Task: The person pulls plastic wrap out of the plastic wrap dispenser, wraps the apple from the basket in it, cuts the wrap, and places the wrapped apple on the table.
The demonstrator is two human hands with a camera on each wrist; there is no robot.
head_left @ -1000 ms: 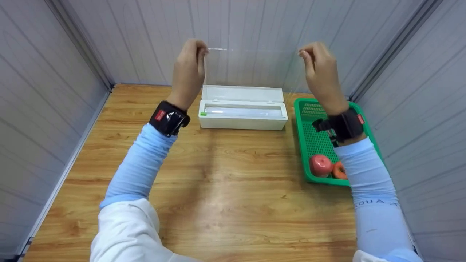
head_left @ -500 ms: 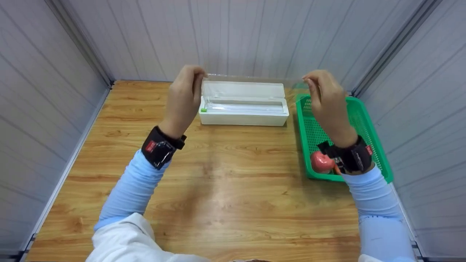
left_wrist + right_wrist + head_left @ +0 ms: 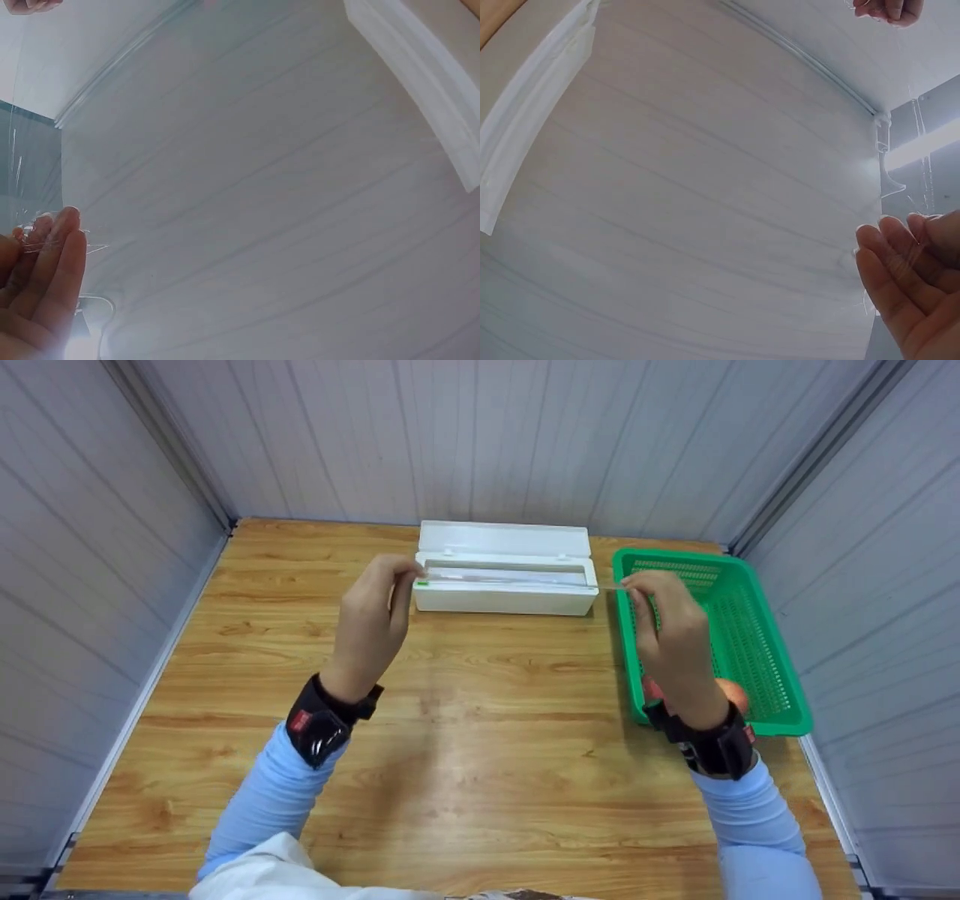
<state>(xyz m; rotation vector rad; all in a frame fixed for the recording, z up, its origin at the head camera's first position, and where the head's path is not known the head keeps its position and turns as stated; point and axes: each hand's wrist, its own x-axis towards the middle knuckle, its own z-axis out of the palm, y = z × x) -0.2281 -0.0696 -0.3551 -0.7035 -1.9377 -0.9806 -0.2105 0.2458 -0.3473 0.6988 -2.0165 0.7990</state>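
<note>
My left hand (image 3: 369, 619) pinches one corner of a clear sheet of plastic wrap (image 3: 611, 586), thumb against fingers. The opposite corner is pinched by my right hand (image 3: 673, 634), so the wrap stretches between them, hard to make out against the background. Behind it stands a white wrap dispenser box (image 3: 506, 601) with its lid (image 3: 504, 538) raised and a roll inside. A small green tab shows at the box's left front edge. In the left wrist view, wrap crosses the left fingers (image 3: 64, 259); the right wrist view shows thin wrap edges by the right fingers (image 3: 900, 262).
A green plastic basket (image 3: 776, 660) stands at the right, partly under my right hand and wrist. In it lie a red fruit (image 3: 651, 688) and an orange-red one (image 3: 732, 695), both partly hidden. Grey panel walls (image 3: 510, 442) enclose the wooden table (image 3: 480, 720) at the back and sides.
Both hands have come down and nearer to me, from in front of the back wall to about the box's front edge, the wrap still stretched between them.
</note>
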